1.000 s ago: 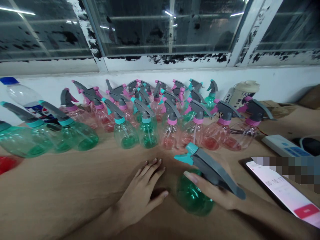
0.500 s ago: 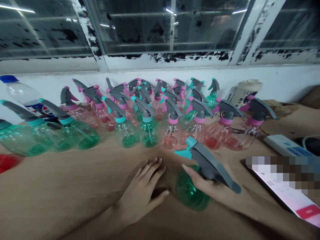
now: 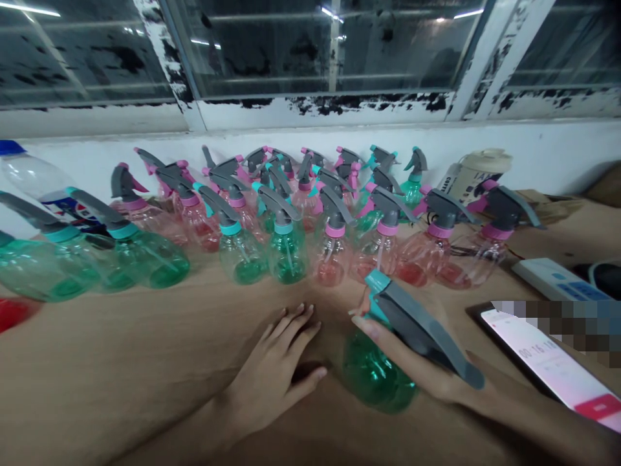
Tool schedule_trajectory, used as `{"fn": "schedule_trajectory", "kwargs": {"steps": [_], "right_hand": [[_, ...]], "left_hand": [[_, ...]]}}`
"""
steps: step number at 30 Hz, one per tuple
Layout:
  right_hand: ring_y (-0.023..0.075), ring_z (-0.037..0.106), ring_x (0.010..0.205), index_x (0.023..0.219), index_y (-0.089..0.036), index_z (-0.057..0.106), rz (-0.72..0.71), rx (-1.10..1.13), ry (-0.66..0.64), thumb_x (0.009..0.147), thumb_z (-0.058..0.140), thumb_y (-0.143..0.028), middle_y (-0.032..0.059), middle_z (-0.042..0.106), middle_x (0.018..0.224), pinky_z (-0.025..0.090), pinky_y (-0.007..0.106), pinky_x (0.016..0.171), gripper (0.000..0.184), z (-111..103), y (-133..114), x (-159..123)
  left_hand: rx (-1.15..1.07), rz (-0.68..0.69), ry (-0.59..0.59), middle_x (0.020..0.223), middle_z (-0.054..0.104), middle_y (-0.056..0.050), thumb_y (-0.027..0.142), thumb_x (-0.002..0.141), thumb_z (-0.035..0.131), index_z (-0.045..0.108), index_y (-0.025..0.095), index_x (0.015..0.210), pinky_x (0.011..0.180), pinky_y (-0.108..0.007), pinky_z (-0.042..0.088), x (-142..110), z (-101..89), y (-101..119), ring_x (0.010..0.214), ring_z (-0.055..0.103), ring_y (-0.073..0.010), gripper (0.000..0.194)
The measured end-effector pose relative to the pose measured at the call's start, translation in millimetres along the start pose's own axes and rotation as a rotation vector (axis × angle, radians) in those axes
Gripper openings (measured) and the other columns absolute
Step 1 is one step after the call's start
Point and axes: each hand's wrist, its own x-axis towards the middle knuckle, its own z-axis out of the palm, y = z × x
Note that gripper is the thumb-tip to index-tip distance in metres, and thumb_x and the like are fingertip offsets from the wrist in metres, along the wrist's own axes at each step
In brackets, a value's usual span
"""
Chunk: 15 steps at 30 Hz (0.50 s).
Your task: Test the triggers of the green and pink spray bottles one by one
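My right hand (image 3: pixel 417 366) is wrapped round a green spray bottle (image 3: pixel 376 375) that stands on the wooden table (image 3: pixel 121 362). The bottle's grey trigger head with a teal nozzle (image 3: pixel 412 320) points up and to the left. My left hand (image 3: pixel 276 372) lies flat on the table just left of the bottle, fingers stretched out, holding nothing. Behind both hands stand several rows of green and pink spray bottles (image 3: pixel 286 239), all with grey trigger heads.
A phone with a lit screen (image 3: pixel 557 369) lies at the right. A white power strip (image 3: pixel 557 281) sits behind it. A clear water bottle with a blue cap (image 3: pixel 33 178) and a cream jar (image 3: pixel 478 175) stand by the white wall under the window.
The green bottle in my right hand has turned a little, its nozzle swinging upward. My left hand has stayed flat in the same spot.
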Motion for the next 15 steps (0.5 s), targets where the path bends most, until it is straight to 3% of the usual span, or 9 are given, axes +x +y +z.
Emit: {"fn": "schedule_trajectory", "kwargs": {"steps": [3,8,10,12,15], "right_hand": [[0.0151,0.061,0.065,0.087,-0.025,0.056,-0.009,0.001,-0.024,0.08,0.058,-0.029,-0.002,0.062,0.074,0.05,0.029,0.06,0.009,-2.0,-2.7,-0.7],[0.0189,0.06,0.057,0.104,-0.026,0.054,0.018,-0.015,-0.009,0.074,0.063,-0.038,-0.0015,0.061,0.068,0.052,0.035,0.055,0.033,-3.7,-2.5,-5.5],[0.0242,0.064,0.078,0.111,-0.028,0.051,0.017,-0.014,0.02,0.069,0.068,-0.041,0.0026,0.065,0.086,0.054,0.041,0.071,0.046,-3.0,-1.6,-6.3],[0.0286,0.059,0.103,0.118,-0.031,0.047,-0.001,0.007,0.046,0.067,0.07,-0.043,0.0052,0.063,0.105,0.049,0.045,0.087,0.057,-1.9,-1.2,-6.3],[0.0295,0.051,0.116,0.126,-0.03,0.041,-0.023,-0.017,0.06,0.069,0.067,-0.046,0.0066,0.06,0.116,0.045,0.047,0.096,0.065,0.6,-0.8,-7.3]], "left_hand": [[0.004,0.0,-0.007,0.143,0.035,-0.009,0.046,0.09,0.045,0.031,0.017,0.136,0.105,-0.045,0.029,0.2,-0.5,0.3,0.132,0.029,-0.0241,0.056],[0.012,0.001,-0.017,0.144,0.034,-0.009,0.046,0.09,0.045,0.035,0.017,0.135,0.105,-0.045,0.028,-0.3,-0.1,-0.4,0.132,0.028,-0.0244,0.054],[0.011,0.008,-0.02,0.144,0.033,-0.009,0.046,0.09,0.044,0.037,0.017,0.134,0.106,-0.045,0.028,-0.7,0.2,-0.8,0.133,0.027,-0.0243,0.053],[0.012,0.009,-0.023,0.144,0.034,-0.009,0.047,0.09,0.043,0.038,0.017,0.133,0.106,-0.045,0.028,-0.8,0.4,-1.1,0.133,0.027,-0.0245,0.053],[0.019,0.009,-0.036,0.143,0.034,-0.01,0.047,0.09,0.043,0.039,0.016,0.133,0.106,-0.046,0.028,-0.6,0.9,-1.5,0.132,0.027,-0.025,0.053]]}}
